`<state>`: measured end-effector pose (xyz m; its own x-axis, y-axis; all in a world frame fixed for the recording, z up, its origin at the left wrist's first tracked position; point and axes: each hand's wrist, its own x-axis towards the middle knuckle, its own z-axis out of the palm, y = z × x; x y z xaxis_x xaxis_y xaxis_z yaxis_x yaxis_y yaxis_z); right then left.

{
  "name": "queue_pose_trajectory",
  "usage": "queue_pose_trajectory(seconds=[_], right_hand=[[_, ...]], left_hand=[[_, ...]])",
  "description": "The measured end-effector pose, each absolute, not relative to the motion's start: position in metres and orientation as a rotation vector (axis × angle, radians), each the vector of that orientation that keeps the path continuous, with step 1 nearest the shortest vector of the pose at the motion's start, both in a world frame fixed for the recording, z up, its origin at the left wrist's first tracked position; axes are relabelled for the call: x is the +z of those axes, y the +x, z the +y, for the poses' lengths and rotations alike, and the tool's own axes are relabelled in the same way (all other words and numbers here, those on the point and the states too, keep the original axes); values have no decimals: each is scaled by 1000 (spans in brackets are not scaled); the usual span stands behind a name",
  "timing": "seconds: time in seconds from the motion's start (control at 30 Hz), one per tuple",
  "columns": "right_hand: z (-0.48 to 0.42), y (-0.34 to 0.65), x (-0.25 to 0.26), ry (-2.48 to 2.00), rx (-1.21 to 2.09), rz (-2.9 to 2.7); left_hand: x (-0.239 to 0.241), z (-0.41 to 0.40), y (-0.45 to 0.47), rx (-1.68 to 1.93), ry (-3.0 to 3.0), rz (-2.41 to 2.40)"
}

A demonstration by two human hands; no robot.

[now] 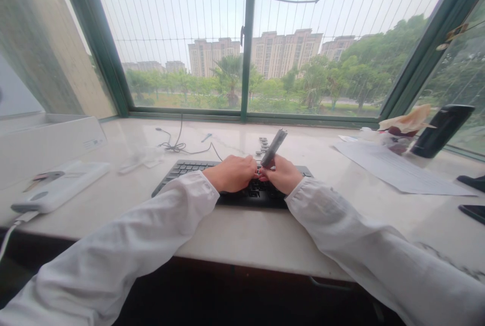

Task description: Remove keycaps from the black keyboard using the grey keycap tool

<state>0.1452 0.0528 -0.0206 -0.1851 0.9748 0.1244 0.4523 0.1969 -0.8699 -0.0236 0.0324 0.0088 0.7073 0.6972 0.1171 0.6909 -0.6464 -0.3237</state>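
1. Find the black keyboard (250, 199) lying flat on the tabletop (242, 235), mid-scene, long side running left to right, partly under the left hand (234, 172) and the right hand (284, 174).
2. Judge it fairly light and stiff, most likely plastic; expect some sliding under sideways force on such a smooth-looking surface. Best held by the short left and right ends, or pressed down along the near edge, clear of the keys.
3. Note the small loose pieces (264, 147), apparently keycaps, in a short row just beyond the far edge. Probably very light, hard and easy to flick away; best pinched by opposite sides.
4. In the right hand: fingers closed around the lower end of a slim grey object (274, 147), tilted with its upper end toward the far right. Looks rigid, perhaps metallic, so possibly slick; best gripped along the flat sides. Cannot tell its exact kind.
5. In the left hand: fingers curled, drawn close to those of the right, low over the keys. Cannot tell how far apart, nor whether holding anything, with the tips mostly hidden.
6. Mind the thin dark cable (178, 147) at the far left, leading toward the keyboard's far edge; could snag.
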Motion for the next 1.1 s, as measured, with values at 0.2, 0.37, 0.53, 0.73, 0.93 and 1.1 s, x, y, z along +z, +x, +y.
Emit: queue_pose_trajectory(seconds=[0.2, 0.37, 0.53, 0.73, 0.93, 1.1], right_hand=[[52, 148, -26, -1318, 673, -1850], [54, 155, -21, -1291, 632, -1933], [54, 160, -13, -1226, 673, -2013], [60, 164, -11, -1195, 531, -2125], [63, 167, -13, -1172, 541, -2143], [63, 167, -13, -1166, 564, -2122]], left_hand=[[9, 32, -25, -48, -2612, -1104], [15, 34, -27, -123, -2669, -1164], [21, 36, -29, -219, -2725, -1214], [20, 38, -31, -302, -2736, -1243], [22, 37, -30, -317, -2735, -1265], [21, 38, -30, -348, -2738, -1286]])
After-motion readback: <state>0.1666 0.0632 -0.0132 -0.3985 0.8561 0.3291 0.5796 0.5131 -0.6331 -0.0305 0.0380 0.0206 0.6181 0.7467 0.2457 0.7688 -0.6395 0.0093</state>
